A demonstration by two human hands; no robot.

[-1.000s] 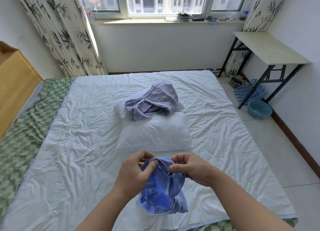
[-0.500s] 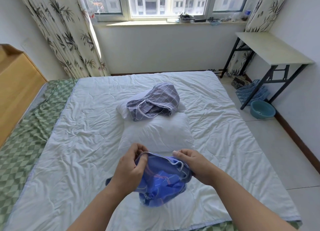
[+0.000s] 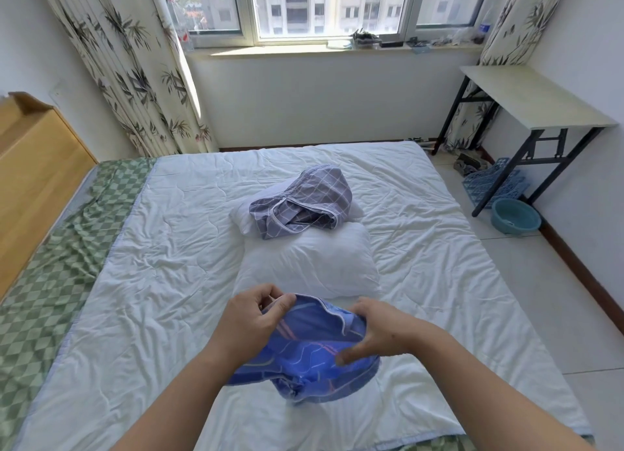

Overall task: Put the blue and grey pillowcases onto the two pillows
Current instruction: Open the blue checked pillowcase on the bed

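- Our left hand (image 3: pixel 251 319) pinches the near-left edge of the blue pillowcase (image 3: pixel 305 356) between thumb and fingers.
- Our right hand (image 3: pixel 374 329) grips the right side of the same opening, thumb pressed over the cloth and fingers curled under the rim.
- The blue pillowcase hangs bunched between both hands, its opening spread towards the bare white pillow (image 3: pixel 310 264), which lies just beyond it on the white quilt (image 3: pixel 152 298).
- The grey pillowcase (image 3: pixel 304 204) lies crumpled on top of the second pillow (image 3: pixel 246 215), which touches the far edge of the first.
- A green checked sheet (image 3: pixel 44 288) shows at the left of the bed.
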